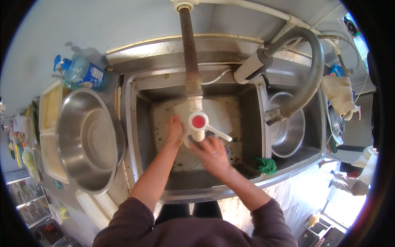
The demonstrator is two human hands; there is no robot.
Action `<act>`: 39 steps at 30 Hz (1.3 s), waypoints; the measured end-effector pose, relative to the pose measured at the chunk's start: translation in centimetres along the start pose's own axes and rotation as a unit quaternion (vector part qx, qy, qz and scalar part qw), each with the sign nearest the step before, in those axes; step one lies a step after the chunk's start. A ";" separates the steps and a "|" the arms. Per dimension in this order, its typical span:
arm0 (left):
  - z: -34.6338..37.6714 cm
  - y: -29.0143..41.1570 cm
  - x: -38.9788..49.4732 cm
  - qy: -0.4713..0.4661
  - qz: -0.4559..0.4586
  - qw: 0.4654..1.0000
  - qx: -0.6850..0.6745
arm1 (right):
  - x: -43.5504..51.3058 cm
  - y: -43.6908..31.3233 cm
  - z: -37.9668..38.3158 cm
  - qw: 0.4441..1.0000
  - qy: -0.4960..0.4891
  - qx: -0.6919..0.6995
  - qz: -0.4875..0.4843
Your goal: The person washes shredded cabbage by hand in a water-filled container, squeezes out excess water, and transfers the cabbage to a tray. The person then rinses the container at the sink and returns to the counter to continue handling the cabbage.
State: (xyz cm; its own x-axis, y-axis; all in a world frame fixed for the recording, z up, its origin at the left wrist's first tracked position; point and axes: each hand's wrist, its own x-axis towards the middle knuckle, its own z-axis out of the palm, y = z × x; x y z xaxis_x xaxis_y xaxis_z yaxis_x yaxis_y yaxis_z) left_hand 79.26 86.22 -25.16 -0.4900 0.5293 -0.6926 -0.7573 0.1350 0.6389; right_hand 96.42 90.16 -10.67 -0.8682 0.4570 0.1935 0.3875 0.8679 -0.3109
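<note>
A pale, flat plastic piece (217, 115), perhaps a lid or shallow container, is held in the sink basin (248, 123), partly behind the white tap (197, 121) with a red cap. My left hand (175, 131) grips its left edge. Below the spout, my right hand (213, 156) is blurred, its fingers near the tap's outlet and the plastic piece. Something dark shows beside those fingers, too blurred to name. Whether my right hand holds it, I cannot tell. Scraps of greens lie on the basin floor.
A large steel bowl (88, 139) stands left of the sink, near a blue-capped pump bottle (81, 72). A thick hose spout (316, 68) arches over a steel bowl (287, 136) in the right basin. A green scrubber (267, 166) sits on the divider's front end.
</note>
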 end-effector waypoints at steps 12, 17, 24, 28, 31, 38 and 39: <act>1.3 -2.0 -5.3 0.086 0.210 0.910 0.346 | 8.7 1.0 3.0 0.983 -0.129 -0.094 0.088; -2.1 -2.6 -5.6 0.023 0.321 0.884 0.338 | 6.5 -2.3 3.5 0.989 -0.088 0.077 0.086; -3.5 1.5 -6.7 0.025 0.372 0.866 0.333 | 2.0 7.9 8.7 0.898 -0.012 0.135 0.419; -6.0 2.1 -4.7 -0.009 0.387 0.814 0.432 | -5.5 15.9 15.7 0.721 -0.052 0.318 0.613; -5.0 2.2 -5.7 -0.034 0.494 0.798 0.343 | -8.7 14.9 18.4 0.610 0.085 0.510 0.601; -6.6 1.3 -6.5 -0.081 0.500 0.723 0.471 | -9.8 11.9 8.6 0.584 0.078 0.582 0.560; -6.6 1.6 -7.0 -0.092 0.506 0.699 0.496 | -9.5 11.6 7.8 0.683 0.115 0.462 0.554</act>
State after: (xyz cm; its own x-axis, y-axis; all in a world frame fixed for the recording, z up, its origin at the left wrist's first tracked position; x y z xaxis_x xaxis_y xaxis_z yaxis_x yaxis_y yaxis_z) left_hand 78.62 77.17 -21.54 -0.4244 0.8613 0.2795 0.6549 0.0788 0.7516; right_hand 106.75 94.38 -23.38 -0.0880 0.8446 -0.5281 0.3134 -0.4797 -0.8195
